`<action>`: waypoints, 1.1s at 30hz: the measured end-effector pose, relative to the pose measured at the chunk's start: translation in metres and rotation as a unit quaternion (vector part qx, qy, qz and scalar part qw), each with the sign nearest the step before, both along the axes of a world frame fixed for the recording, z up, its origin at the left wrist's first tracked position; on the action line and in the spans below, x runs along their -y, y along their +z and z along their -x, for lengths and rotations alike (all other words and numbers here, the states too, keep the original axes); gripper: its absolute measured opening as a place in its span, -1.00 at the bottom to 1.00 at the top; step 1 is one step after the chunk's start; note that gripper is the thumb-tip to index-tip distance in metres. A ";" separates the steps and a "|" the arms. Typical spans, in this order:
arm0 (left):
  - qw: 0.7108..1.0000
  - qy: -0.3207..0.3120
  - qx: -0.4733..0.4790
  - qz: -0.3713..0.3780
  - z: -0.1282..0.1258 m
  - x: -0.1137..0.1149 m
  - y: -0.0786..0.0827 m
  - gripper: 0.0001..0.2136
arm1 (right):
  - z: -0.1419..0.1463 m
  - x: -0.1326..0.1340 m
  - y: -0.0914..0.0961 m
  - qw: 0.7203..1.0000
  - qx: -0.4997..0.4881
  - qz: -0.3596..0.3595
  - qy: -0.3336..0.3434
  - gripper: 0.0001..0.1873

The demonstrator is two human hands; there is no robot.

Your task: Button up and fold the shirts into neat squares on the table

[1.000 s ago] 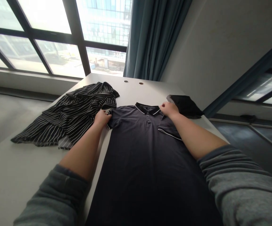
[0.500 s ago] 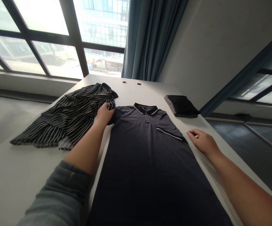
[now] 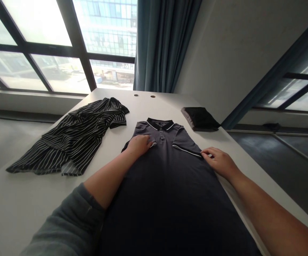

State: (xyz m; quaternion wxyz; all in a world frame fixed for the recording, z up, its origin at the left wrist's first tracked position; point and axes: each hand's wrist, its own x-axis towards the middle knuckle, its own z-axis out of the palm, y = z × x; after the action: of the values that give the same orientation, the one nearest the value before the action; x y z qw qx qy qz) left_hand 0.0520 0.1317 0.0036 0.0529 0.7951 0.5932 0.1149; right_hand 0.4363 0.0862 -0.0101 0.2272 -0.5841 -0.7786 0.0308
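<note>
A dark grey polo shirt [image 3: 167, 185] lies face up and spread out, with its black, white-edged collar at the far end. My left hand [image 3: 139, 145] is over the sleeve on the left, which is turned inward onto the chest; its white-trimmed cuff shows by my fingertips. Those fingers are closed on the sleeve, though the hand hides part of the fabric. On the other side, my right hand [image 3: 218, 160] pinches the outer corner of the right sleeve's cuff between thumb and fingertips. That sleeve lies folded in against the shirt's body.
To the left, a black shirt with white stripes [image 3: 87, 131] lies loosely rumpled on the white table [image 3: 36, 199]. A folded black and grey garment [image 3: 203, 119] rests near the table's right edge. Two round holes sit at the far end, before a window and a blue curtain [image 3: 161, 46].
My left hand has moved right, bringing the left sleeve inward over the shirt's chest. My right hand has shifted slightly left and taken hold of the right cuff. The view has turned slightly.
</note>
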 end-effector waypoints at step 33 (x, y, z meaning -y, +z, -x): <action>0.995 -0.008 -0.092 -0.033 0.065 0.025 -0.012 -0.67 | 0.275 -0.159 -0.048 0.965 0.145 0.192 0.107 -0.16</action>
State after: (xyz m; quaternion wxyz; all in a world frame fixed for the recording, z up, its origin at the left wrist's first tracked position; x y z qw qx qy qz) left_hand -0.0134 0.1065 -0.0085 -0.0275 0.8081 0.5853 0.0605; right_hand 0.1616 0.2453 -0.0578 -0.0091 -0.5279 -0.8409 0.1187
